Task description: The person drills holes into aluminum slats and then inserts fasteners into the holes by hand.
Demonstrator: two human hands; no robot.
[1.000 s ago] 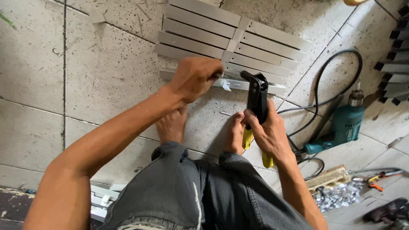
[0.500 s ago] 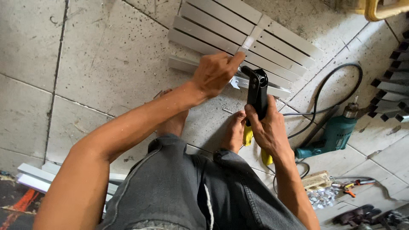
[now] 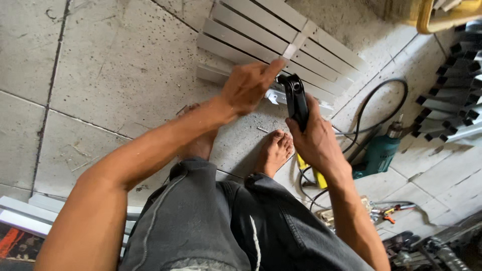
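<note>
A person crouches barefoot on a speckled tile floor (image 3: 100, 75), working over a slatted panel of grey metal strips (image 3: 261, 30) that lies flat on the tiles. The left hand (image 3: 248, 88) reaches to the panel's near edge, its fingers closed in a pinch on the end of a thin metal cross-strip (image 3: 296, 45) that runs diagonally across the slats. The right hand (image 3: 314, 138) is wrapped tight around a black hand riveter (image 3: 295, 98) with yellow grips, whose head points at the panel's near edge, just beside the left hand's fingertips. Both bare feet (image 3: 273, 150) rest on the floor on the near side of the panel, below the two hands. To the right of the panel, a teal electric drill (image 3: 379, 153) lies on its side, its black cable (image 3: 376, 100) looping between drill and panel. Farther right of the panel, dark slatted pieces (image 3: 452, 110) are stacked along the frame's edge. Well apart from the panel, toward the lower right, small hand tools with red and yellow grips (image 3: 389, 213) lie scattered, and pale metal rails (image 3: 20, 216) lie at the lower left.
</note>
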